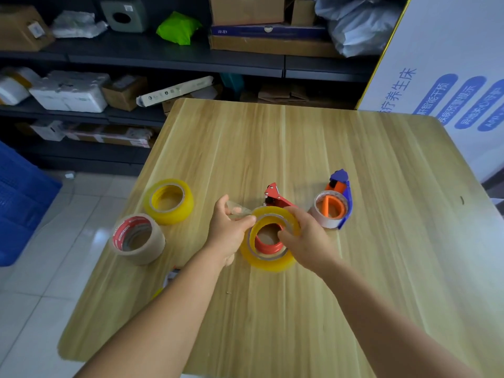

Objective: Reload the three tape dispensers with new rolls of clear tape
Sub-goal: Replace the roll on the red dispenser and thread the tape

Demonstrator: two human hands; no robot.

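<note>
We see the left hand [227, 227] pinching a pulled-out strip of clear tape [236, 209], while the right hand [306, 238] grips the rim of a yellowish tape roll [268, 259] seated on the red dispenser [274, 196] near the middle of the wooden table [300, 148]. Just right stands a blue and orange dispenser [339, 196] already holding a roll. To the left lie a second yellowish roll [169, 201] and a brownish roll [139, 239] with a red core label.
</note>
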